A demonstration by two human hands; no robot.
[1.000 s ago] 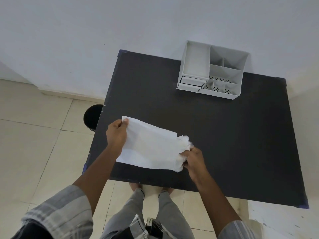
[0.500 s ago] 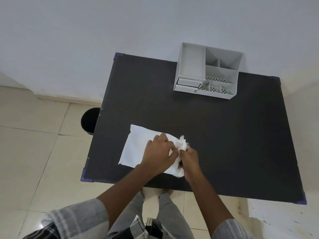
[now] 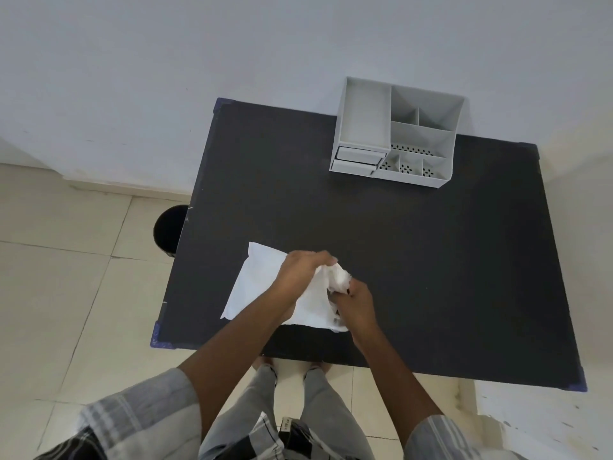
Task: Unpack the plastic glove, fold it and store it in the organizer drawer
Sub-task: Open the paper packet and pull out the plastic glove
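Pictured from above at a black desk [image 3: 414, 260]: left hand [image 3: 300, 272] and right hand [image 3: 353, 305] meeting over a white packet [image 3: 262, 283] lying flat near the desk's front edge, toward its left corner. Closed, apparently, on a crumpled white tuft at the packet's right end, the left fingers [image 3: 323, 258] from above and the right fingers from below; presumably the plastic glove [image 3: 338, 277] being drawn out, though too bunched to say for certain. Best done, by the look of it, by pinning the packet with one hand and pulling the film out slowly and straight, avoiding a tear or a tighter knot. Well apart, at the desk's back edge, a grey organizer [image 3: 396, 132], its small drawer [image 3: 356, 162] at the front left seemingly shut or barely ajar. Hidden under the palms: the packet's opening and most fingertips. Cut off behind the desk's left edge: a dark round bin [image 3: 167, 229] on the floor.
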